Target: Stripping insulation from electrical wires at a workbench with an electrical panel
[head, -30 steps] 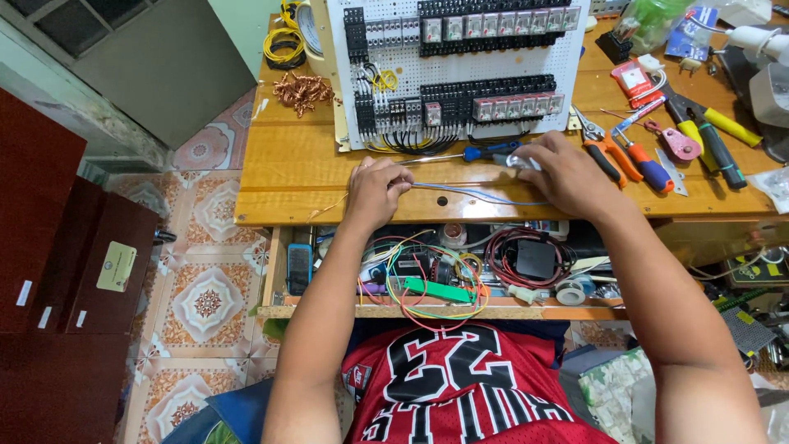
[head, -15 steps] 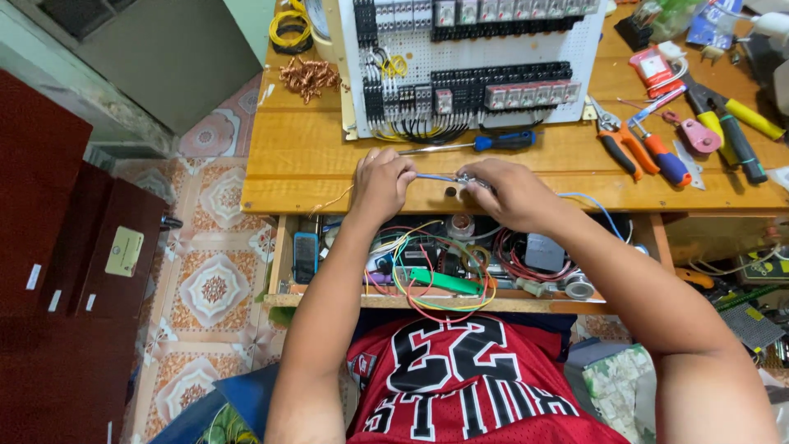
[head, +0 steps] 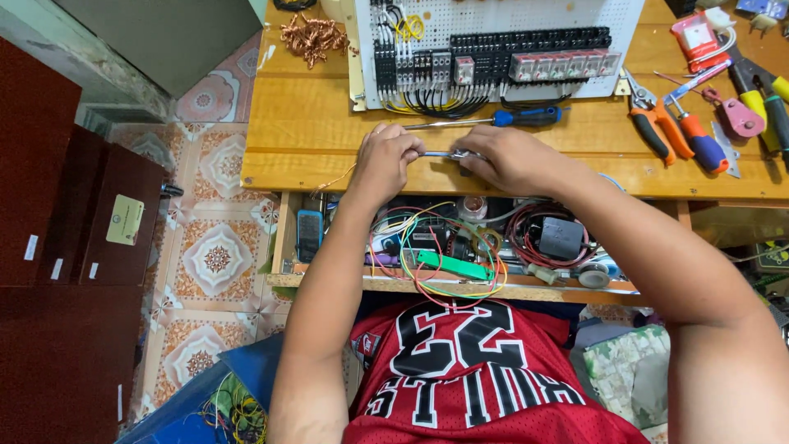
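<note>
My left hand (head: 385, 160) and my right hand (head: 505, 158) sit close together over the front of the wooden workbench (head: 304, 140). Between them runs a thin blue wire (head: 437, 154), pinched at one end by my left fingers. My right hand grips a small metal tool (head: 465, 154) closed around the wire. A blue-handled screwdriver (head: 493, 120) lies just beyond my hands. Behind it stands a white perforated panel (head: 509, 16) with black relays and terminal blocks.
Orange-handled pliers (head: 655, 123), a blue and orange screwdriver (head: 697, 136) and other tools lie at the right. Copper wire scraps (head: 312, 37) sit at the back left. An open shelf (head: 444, 284) below the bench holds coloured wires and parts. Dark red cabinets (head: 57, 247) stand at left.
My right hand slid left along the blue wire until it nearly meets my left hand. The camera tilted down, so the bench shifted up in view.
</note>
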